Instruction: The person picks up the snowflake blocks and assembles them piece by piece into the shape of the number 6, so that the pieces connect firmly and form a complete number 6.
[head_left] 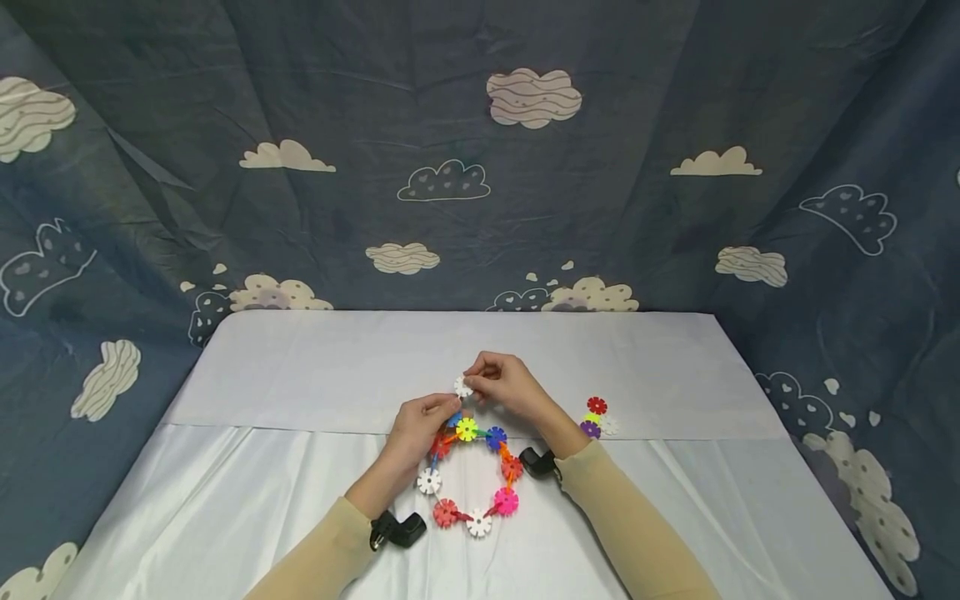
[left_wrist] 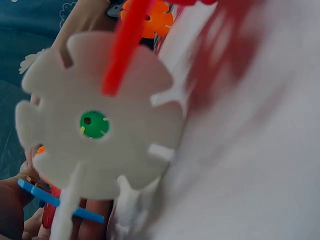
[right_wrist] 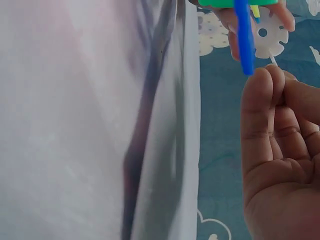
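Slotted plastic snowflake discs of several colours are joined into a ring (head_left: pixel 478 523) on the white cloth. At its far side, my left hand (head_left: pixel 420 429) grips the chain, its fingertips close to a blue disc (head_left: pixel 454 419). My right hand (head_left: pixel 512 387) pinches a white snowflake disc (head_left: pixel 462 387) between thumb and fingers, just above the left fingertips. From the right wrist, a white disc (right_wrist: pixel 278 37) shows among the left fingers, touching a thin white edge at the right fingertips. Another white disc (left_wrist: pixel 55 120) of the ring fills much of the left wrist view.
To the right lie a few loose discs: red (head_left: pixel 597 405), purple (head_left: pixel 590 429), white (head_left: pixel 609 426) and a partly covered yellow one. A white cloth (head_left: pixel 675 367) covers the table. Behind it hangs a dark cloud-patterned curtain (head_left: pixel 450 108).
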